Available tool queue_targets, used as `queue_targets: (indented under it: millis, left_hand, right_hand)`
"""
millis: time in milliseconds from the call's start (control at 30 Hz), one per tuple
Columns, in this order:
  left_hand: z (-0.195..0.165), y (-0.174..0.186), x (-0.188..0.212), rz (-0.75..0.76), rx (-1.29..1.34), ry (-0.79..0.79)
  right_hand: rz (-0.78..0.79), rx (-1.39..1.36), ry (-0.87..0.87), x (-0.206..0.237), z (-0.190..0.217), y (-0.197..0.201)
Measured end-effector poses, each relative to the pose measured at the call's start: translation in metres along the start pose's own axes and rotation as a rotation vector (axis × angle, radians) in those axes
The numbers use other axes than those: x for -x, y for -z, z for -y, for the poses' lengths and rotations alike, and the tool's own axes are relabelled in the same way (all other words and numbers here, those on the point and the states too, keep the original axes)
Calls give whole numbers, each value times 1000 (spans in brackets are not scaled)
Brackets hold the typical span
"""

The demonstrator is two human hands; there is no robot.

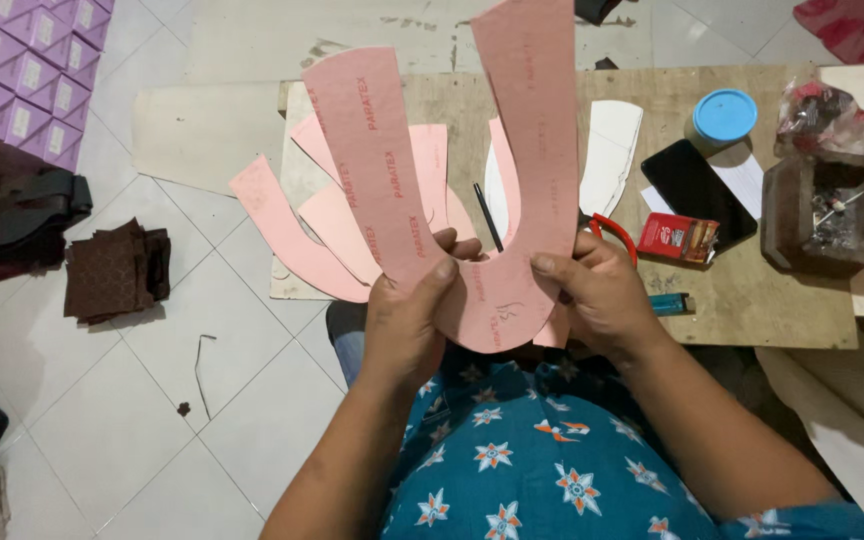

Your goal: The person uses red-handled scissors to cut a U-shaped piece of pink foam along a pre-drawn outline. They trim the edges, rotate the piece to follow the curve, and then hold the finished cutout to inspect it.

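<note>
I hold up a pink U-shaped sheet cut-out with both hands, its two arms pointing away from me. My left hand grips the curved bottom at the left, thumb on top. My right hand pinches the bottom right edge. Under it, on a low wooden board, lie several more pink curved pieces and white curved pieces. A thin black pen lies among them. Red-handled scissors peek out beside my right hand.
On the board to the right: a black phone, a small red packet, a blue lighter, a blue-lidded jar, a dark box of small items. Purple boxes and dark brown fabric pieces lie on the tiled floor at left.
</note>
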State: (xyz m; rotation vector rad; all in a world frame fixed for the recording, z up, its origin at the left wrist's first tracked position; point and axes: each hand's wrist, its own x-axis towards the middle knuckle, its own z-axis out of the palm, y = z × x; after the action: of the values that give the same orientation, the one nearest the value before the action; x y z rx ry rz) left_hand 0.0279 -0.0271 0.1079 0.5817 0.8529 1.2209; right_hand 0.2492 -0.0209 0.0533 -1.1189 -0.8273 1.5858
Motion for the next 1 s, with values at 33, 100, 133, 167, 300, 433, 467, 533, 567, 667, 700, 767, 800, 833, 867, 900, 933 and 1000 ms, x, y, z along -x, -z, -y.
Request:
queue_targets:
  millis: [33,100,133,167,300,433,467,533,567,667,700,767,800,833,867,900,933,1000]
  left_hand:
    - [0,-1,-1,0,10,-7]
    - [-3,-1,-4,-2,29,-19]
    - [-4,-1,-6,-1,32,-22]
    - [-6,-1,-8,1,35,-26]
    - [-11,-2,-14,-5,15,-55]
    - [-10,-2,-16,-25,-20,-47]
    - [-10,-2,-17,-23,-17,-44]
    - [-9,-1,-17,-27,-15,-36]
    - [-8,-1,-17,-33,-17,-30]
    - [-6,0,-17,-21,-10,-42]
    - [-5,1,-17,-12,-5,-51]
    - [-4,2,-17,-10,2,-35]
    - [-4,2,-17,-9,5,-26]
    - [-4,3,-17,-5,-7,-26]
    - [-4,3,-17,0,-20,-28]
    - [-5,4,-17,3,-33,-28]
    - [-5,3,-17,-1,-35,-21]
    - [-6,2,-15,-8,-40,-5]
  right_hand:
    - [-3,2,-12,-1,1,0]
    - [1,-9,-47,-4,3,1]
    - [10,-25,-66,-5,4,1]
    - [18,-41,-84,-7,5,0]
    - [74,-82,-81,-8,8,-4]
    - [114,-87,-59,-8,12,-7]
    - [142,-93,-37,-8,13,-7]
    - [116,-80,-67,-8,14,-8]
    - [103,-73,-82,-8,15,-8]
    - [92,-19,-87,-7,15,-7]
    - [101,-26,-80,-7,15,-7]
    - [119,-39,-66,-7,15,-8]
    - [119,-40,-72,-7,15,-8]
    - [118,-41,-77,-7,15,-8]
    - [119,-41,-82,-7,16,-9]
    - [115,-31,-85,-7,16,-10]
    - [111,-21,-89,-7,17,-10]
    - [103,-18,-98,-5,18,-10]
